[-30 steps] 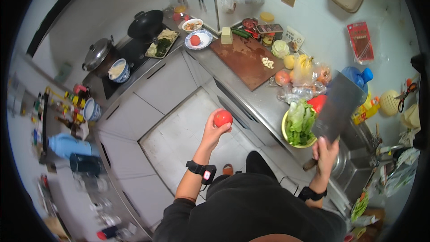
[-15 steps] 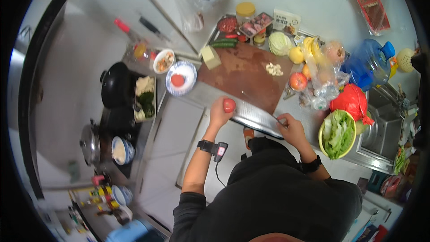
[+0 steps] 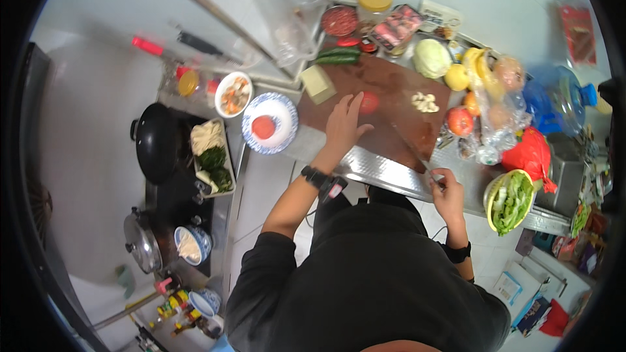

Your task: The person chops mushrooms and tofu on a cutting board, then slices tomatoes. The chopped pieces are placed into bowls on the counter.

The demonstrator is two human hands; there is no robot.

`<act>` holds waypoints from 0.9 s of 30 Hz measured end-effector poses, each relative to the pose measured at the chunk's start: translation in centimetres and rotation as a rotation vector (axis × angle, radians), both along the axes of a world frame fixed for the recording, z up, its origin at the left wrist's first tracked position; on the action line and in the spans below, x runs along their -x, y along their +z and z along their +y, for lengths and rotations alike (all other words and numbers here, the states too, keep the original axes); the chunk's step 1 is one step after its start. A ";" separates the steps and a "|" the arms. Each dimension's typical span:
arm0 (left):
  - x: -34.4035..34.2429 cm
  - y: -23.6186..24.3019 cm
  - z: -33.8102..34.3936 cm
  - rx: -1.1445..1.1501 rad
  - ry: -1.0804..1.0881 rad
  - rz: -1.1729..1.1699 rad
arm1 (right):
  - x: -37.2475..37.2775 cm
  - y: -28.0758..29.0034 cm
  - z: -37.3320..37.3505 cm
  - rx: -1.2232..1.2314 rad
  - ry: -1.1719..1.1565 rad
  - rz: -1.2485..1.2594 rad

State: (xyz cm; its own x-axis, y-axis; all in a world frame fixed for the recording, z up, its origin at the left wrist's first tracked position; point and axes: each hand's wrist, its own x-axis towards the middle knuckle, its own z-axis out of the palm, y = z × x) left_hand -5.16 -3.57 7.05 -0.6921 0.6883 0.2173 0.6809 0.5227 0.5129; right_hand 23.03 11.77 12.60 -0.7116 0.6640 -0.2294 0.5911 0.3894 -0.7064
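Note:
My left hand (image 3: 345, 125) reaches over the brown cutting board (image 3: 385, 78) with its fingers stretched out. A red tomato (image 3: 369, 102) lies on the board just beside those fingers, which do not wrap round it. In my right hand (image 3: 448, 190), at the front right edge of the board, is the handle of a knife (image 3: 412, 148). Its thin blade points up and left over the board, toward the tomato. Another red tomato piece (image 3: 263, 127) sits on a blue-and-white plate (image 3: 269, 145) left of the board. White garlic cloves (image 3: 425, 102) lie on the board's right side.
Behind the board stand a pale block (image 3: 317, 85), cucumbers (image 3: 338, 55), minced meat (image 3: 340, 21) and a cabbage (image 3: 432, 58). Fruit and a basket of lettuce (image 3: 510, 202) are to the right. The stove with a black wok (image 3: 158, 143) is at left.
My left hand has moved from the counter's front edge up over the board; the tomato it held now rests there, released. The knife in my right hand now reaches over the board.

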 end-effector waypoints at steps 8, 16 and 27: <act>9.9 2.7 -20.2 0.202 0.330 0.103 | 7.3 -0.6 -6.5 0.048 0.026 0.072; 11.8 -2.6 -20.2 0.346 0.296 -0.055 | 16.0 -1.1 -13.9 0.177 0.093 0.029; 12.1 -0.7 -19.9 -0.738 0.374 -1.300 | 20.2 -1.2 -14.4 0.098 0.417 0.142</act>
